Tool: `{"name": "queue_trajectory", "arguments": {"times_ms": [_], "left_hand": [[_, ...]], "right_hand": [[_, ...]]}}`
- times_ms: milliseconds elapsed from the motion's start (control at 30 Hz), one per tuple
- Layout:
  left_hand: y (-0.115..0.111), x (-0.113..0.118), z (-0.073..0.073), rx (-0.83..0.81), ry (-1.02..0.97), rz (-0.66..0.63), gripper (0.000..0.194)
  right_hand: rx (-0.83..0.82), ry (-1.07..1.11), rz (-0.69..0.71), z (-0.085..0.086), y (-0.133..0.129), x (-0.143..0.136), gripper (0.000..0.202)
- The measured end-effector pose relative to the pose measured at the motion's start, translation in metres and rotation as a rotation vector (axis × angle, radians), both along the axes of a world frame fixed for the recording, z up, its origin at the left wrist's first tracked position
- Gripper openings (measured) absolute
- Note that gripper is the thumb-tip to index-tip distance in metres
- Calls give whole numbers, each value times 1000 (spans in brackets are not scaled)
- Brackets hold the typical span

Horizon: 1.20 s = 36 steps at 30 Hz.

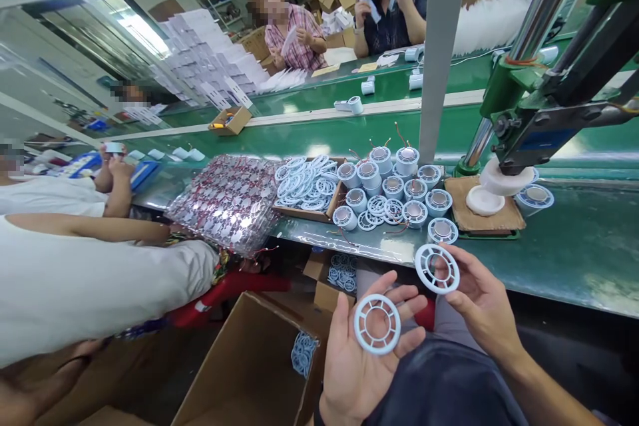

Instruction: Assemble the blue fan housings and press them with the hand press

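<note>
My left hand (pixel 357 373) is palm up with its fingers spread, holding a light blue spoked plastic ring (pixel 378 324) that rests across the palm and fingers. To its right, my right hand (pixel 482 299) pinches a second spoked ring (pixel 437 269) by its edge between thumb and fingers. Both rings face me, apart from each other, in front of the bench edge. Just beyond the right hand's ring stands a light blue round housing (pixel 442 231) with a metallic disc in its top. Several similar housings (pixel 414 213) and a few loose rings (pixel 378 205) are grouped behind.
A green press (pixel 519 146) with a white pad stands at the right. Left of the housings are a box of rings (pixel 307 183) and a plastic-covered tray of metallic discs (pixel 227 196). An open carton (pixel 239 359) is below the bench. A co-worker (pixel 90 266) sits close on the left.
</note>
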<state>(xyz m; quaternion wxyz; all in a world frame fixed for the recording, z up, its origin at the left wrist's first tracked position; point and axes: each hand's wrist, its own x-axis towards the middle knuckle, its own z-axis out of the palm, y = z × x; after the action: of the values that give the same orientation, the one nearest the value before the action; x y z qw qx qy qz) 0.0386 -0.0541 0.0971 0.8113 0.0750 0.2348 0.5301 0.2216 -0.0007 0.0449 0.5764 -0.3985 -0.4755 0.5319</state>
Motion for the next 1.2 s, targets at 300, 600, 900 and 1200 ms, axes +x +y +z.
{"name": "queue_trajectory", "arguments": {"times_ms": [300,600,900,1200], "left_hand": [[1,-1,-3,-21,10,-18,57],[2,5,-11,-129,44,62,50],[16,18,-52,-314,161,289,41],[48,3,-75,-35,323,305,43]], "right_hand": [[91,-41,83,3,-4,-2,55],[445,-631,224,7,-18,-10,58],[595,-1141,509,6,-6,-34,72],[689,-1394,554,24,61,-67,50]]}}
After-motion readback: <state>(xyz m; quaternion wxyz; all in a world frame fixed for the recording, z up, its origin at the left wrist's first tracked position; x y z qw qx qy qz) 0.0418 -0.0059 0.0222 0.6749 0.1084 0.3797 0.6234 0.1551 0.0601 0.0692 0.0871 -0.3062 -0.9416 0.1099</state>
